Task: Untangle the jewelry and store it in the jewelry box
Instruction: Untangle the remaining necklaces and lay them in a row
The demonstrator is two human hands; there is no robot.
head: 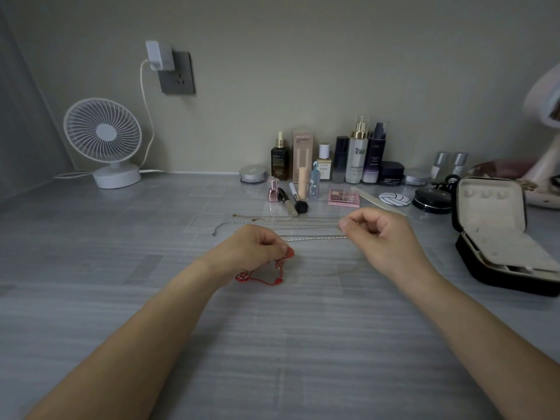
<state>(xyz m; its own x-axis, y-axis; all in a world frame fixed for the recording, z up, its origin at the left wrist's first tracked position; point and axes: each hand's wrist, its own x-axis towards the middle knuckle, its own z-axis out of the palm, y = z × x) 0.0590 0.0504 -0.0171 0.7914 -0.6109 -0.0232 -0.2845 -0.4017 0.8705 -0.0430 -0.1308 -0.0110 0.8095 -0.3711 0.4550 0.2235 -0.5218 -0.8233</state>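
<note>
The left hand (251, 250) is curled tight, its fingertips pinching the red cord bracelet (260, 277) against the table (121, 298). The right hand (377, 234) is closed too, thumb and forefinger nipping the end of a silver chain (315, 238) that runs taut between the two hands. Whether the left fingers also grip the chain cannot be told. The main risk, as I judge it, is pulling too hard. If the chain is snagged in the red cord, a sharp tug could tighten the knot or snap a fine link. A slipped pinch would let the chain fall across the other chains (272, 223) laid out straight just behind, tangling them again. The jewelry box (472, 253) stands open well to the right, nothing lying between it and the right hand. Behind the chains sit a makeup brush (298, 204), a pink palette (344, 197) and a row of bottles (357, 156). A white fan (103, 140) stands far left.
</note>
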